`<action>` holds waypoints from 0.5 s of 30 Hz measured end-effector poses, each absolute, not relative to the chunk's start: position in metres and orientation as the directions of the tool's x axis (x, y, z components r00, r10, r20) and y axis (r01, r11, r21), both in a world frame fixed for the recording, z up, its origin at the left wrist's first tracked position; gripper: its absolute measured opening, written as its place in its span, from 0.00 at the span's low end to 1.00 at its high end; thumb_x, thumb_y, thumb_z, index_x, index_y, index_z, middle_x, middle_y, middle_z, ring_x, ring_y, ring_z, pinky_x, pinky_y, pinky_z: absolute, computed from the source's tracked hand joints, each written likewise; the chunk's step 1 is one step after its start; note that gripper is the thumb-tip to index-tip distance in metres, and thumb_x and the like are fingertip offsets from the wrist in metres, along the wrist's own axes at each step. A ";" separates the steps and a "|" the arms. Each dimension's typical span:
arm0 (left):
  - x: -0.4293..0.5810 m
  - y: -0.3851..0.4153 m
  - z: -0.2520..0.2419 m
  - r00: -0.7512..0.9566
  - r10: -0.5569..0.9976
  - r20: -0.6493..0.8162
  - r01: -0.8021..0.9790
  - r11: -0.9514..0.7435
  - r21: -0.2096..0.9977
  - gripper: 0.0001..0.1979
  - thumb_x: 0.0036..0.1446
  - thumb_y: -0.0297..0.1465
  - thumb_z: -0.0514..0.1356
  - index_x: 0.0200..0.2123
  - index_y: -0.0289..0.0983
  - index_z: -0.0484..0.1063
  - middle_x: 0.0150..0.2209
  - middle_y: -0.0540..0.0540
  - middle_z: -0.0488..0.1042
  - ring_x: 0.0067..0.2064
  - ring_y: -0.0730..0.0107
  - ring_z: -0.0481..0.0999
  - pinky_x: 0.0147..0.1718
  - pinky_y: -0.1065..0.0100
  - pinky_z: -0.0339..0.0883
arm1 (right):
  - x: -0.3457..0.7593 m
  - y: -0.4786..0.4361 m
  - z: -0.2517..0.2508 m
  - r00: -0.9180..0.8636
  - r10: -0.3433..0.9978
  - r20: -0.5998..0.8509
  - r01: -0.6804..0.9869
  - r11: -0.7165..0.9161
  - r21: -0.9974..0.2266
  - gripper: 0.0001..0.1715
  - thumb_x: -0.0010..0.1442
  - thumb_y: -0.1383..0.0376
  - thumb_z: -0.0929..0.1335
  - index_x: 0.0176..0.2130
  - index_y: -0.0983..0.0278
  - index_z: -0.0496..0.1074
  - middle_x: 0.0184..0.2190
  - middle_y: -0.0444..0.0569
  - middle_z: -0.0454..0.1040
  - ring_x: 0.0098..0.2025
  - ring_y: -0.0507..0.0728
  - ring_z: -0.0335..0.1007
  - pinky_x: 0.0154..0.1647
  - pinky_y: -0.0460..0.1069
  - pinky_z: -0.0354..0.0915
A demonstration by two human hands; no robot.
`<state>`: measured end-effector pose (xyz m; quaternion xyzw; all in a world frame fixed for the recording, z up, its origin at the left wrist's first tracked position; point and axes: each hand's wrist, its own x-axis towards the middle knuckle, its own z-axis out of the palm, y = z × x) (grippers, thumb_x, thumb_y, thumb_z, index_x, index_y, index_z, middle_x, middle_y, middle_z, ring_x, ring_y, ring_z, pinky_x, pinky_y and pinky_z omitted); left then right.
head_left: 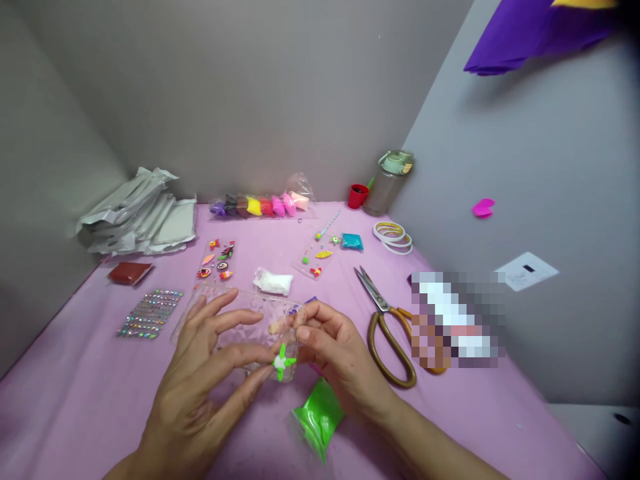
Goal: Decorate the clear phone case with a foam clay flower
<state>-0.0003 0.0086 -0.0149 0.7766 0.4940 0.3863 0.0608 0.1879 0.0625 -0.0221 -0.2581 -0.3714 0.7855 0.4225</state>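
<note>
Clear case (273,308) is above the tabletop (400,430), well short of its far edge — right hand (340,347) pinching its side, left hand (187,383) pinching a green-and-white flower (282,362) at its corner.

Your scissors (383,309) on the table (240,440), tape rolls (393,241) behind them, bottle (389,190) farther behind, your case (250,333) to their left, gem sheet (151,315) farther left, packet stack (140,217) behind-left
</note>
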 end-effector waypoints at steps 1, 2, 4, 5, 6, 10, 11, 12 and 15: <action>0.000 0.009 -0.015 0.214 0.816 0.538 0.718 -0.504 0.479 0.13 0.61 0.23 0.59 0.42 0.49 0.73 0.52 0.48 0.69 0.65 0.50 0.58 0.62 0.34 0.48 | 0.188 0.062 -0.022 -0.513 0.853 -0.093 -0.471 -0.370 -0.801 0.13 0.56 0.61 0.76 0.34 0.63 0.70 0.40 0.50 0.81 0.34 0.54 0.79 0.34 0.47 0.73; 0.000 0.009 -0.016 0.216 0.818 0.532 0.718 -0.503 0.482 0.13 0.61 0.22 0.59 0.42 0.49 0.73 0.52 0.48 0.70 0.65 0.51 0.58 0.62 0.34 0.48 | 0.188 0.062 -0.022 -0.514 0.853 -0.095 -0.469 -0.372 -0.801 0.13 0.56 0.61 0.75 0.34 0.63 0.70 0.40 0.50 0.81 0.34 0.54 0.79 0.34 0.47 0.73; -0.001 0.009 -0.016 0.214 0.826 0.522 0.719 -0.494 0.488 0.13 0.62 0.23 0.59 0.42 0.49 0.73 0.53 0.47 0.69 0.66 0.51 0.58 0.63 0.35 0.48 | 0.188 0.062 -0.022 -0.509 0.855 -0.097 -0.465 -0.368 -0.805 0.12 0.57 0.62 0.75 0.34 0.63 0.70 0.40 0.50 0.81 0.34 0.53 0.78 0.34 0.46 0.73; -0.001 0.009 -0.016 0.210 0.828 0.520 0.721 -0.491 0.489 0.13 0.62 0.23 0.59 0.42 0.49 0.73 0.53 0.47 0.69 0.66 0.51 0.58 0.63 0.35 0.48 | 0.188 0.062 -0.023 -0.506 0.857 -0.098 -0.461 -0.365 -0.808 0.12 0.57 0.62 0.75 0.34 0.63 0.70 0.40 0.50 0.81 0.34 0.53 0.78 0.34 0.46 0.72; -0.002 0.008 -0.016 0.209 0.826 0.524 0.721 -0.492 0.487 0.12 0.62 0.23 0.60 0.42 0.49 0.73 0.53 0.47 0.69 0.66 0.51 0.58 0.63 0.36 0.48 | 0.188 0.062 -0.023 -0.503 0.859 -0.100 -0.459 -0.363 -0.811 0.12 0.57 0.62 0.75 0.34 0.63 0.70 0.40 0.50 0.81 0.34 0.53 0.78 0.34 0.46 0.72; -0.002 0.008 -0.015 0.229 0.813 0.535 0.726 -0.509 0.462 0.12 0.62 0.24 0.59 0.41 0.49 0.73 0.52 0.48 0.70 0.65 0.52 0.58 0.63 0.37 0.48 | 0.188 0.062 -0.023 -0.502 0.858 -0.110 -0.451 -0.368 -0.813 0.13 0.56 0.60 0.76 0.34 0.63 0.70 0.39 0.49 0.81 0.34 0.54 0.79 0.34 0.46 0.72; -0.003 0.008 -0.014 0.232 0.815 0.531 0.729 -0.507 0.460 0.12 0.62 0.24 0.59 0.41 0.49 0.73 0.52 0.48 0.70 0.65 0.52 0.58 0.63 0.38 0.48 | 0.188 0.062 -0.023 -0.502 0.857 -0.112 -0.451 -0.370 -0.812 0.13 0.55 0.60 0.76 0.34 0.63 0.70 0.39 0.49 0.81 0.34 0.54 0.79 0.34 0.46 0.72; -0.003 0.008 -0.014 0.231 0.819 0.526 0.730 -0.503 0.462 0.12 0.63 0.24 0.59 0.42 0.49 0.73 0.53 0.49 0.70 0.65 0.52 0.58 0.64 0.38 0.48 | 0.189 0.061 -0.023 -0.501 0.858 -0.113 -0.452 -0.371 -0.811 0.13 0.55 0.60 0.76 0.34 0.63 0.70 0.39 0.49 0.81 0.34 0.54 0.79 0.34 0.46 0.72; -0.004 0.006 -0.016 0.193 0.844 0.500 0.722 -0.467 0.511 0.12 0.64 0.24 0.58 0.44 0.49 0.72 0.54 0.48 0.69 0.67 0.53 0.58 0.64 0.40 0.50 | 0.190 0.061 -0.022 -0.500 0.860 -0.104 -0.454 -0.363 -0.814 0.13 0.56 0.60 0.76 0.34 0.63 0.71 0.39 0.49 0.81 0.34 0.54 0.79 0.34 0.46 0.72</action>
